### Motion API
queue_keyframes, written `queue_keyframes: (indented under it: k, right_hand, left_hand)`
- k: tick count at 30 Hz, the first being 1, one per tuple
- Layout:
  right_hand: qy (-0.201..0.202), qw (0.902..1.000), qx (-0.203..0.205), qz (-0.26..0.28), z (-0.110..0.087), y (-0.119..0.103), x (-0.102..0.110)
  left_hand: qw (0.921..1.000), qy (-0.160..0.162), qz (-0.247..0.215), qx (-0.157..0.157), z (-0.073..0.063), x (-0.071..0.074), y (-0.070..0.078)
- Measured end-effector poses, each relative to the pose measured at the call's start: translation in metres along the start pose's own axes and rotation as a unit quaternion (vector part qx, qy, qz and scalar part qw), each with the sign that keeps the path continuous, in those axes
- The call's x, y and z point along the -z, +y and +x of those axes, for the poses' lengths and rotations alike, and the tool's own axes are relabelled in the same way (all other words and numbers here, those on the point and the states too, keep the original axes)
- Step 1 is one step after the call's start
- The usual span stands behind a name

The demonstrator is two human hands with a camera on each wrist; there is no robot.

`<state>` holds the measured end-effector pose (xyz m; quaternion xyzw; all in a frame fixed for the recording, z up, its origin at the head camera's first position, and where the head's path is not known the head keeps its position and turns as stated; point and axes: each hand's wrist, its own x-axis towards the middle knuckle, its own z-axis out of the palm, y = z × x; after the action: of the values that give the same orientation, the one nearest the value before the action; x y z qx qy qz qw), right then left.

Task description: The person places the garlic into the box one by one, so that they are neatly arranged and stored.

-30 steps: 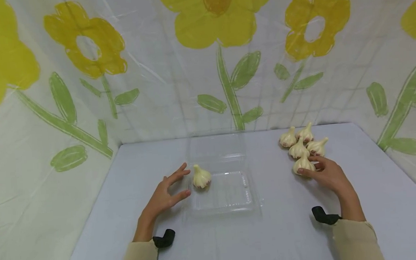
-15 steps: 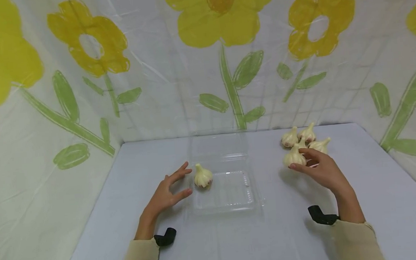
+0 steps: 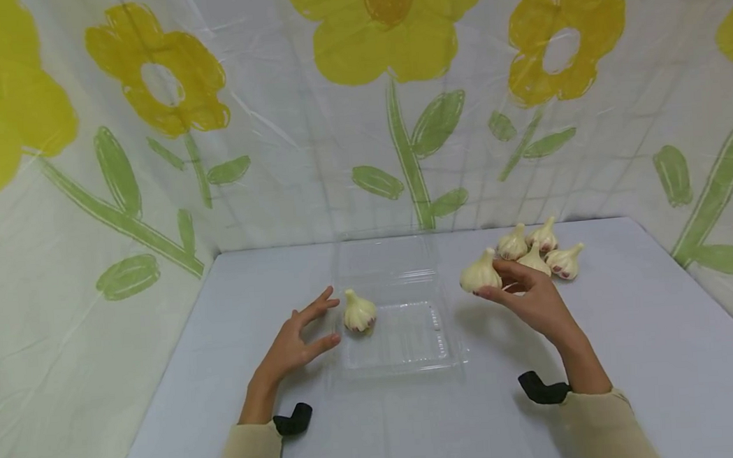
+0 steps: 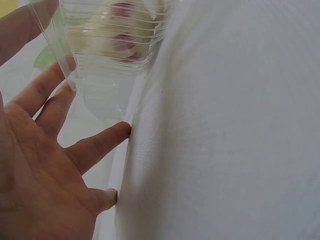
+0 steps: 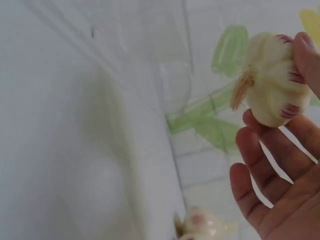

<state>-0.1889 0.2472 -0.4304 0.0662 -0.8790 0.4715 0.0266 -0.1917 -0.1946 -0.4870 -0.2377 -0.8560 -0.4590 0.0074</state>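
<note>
On the table [image 3: 601,355] sits a clear plastic box [image 3: 405,346] holding one garlic bulb [image 3: 359,313] (left corner). The left hand [image 3: 294,345], fingers spread, touches its edge. The right hand [image 3: 528,296] pinches a raised garlic [image 3: 479,274] beside the box.

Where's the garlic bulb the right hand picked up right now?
Head view: the garlic bulb is pinched in the right hand, off the table, between the clear tray and the garlic pile.

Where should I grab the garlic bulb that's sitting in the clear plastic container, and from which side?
Pinch the garlic bulb around its round body from above, probably fingers either side of the upright stem tip. It sits in the clamshell container's left corner, so the low wall likely blocks a side approach.
</note>
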Motion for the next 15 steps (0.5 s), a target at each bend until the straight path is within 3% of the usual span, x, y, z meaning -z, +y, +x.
queue_keyframes:
  k: [7, 15]
  right_hand:
    - [0.001, 0.9988, 0.042, 0.026, 0.004, -0.008, -0.030]
    - [-0.029, 0.9951, 0.088, 0.037, 0.005, -0.023, -0.062]
  left_hand:
    - [1.0000, 0.001, 0.003, 0.002, 0.001, 0.000, 0.000]
    - [1.0000, 0.001, 0.001, 0.002, 0.000, 0.000, 0.001]
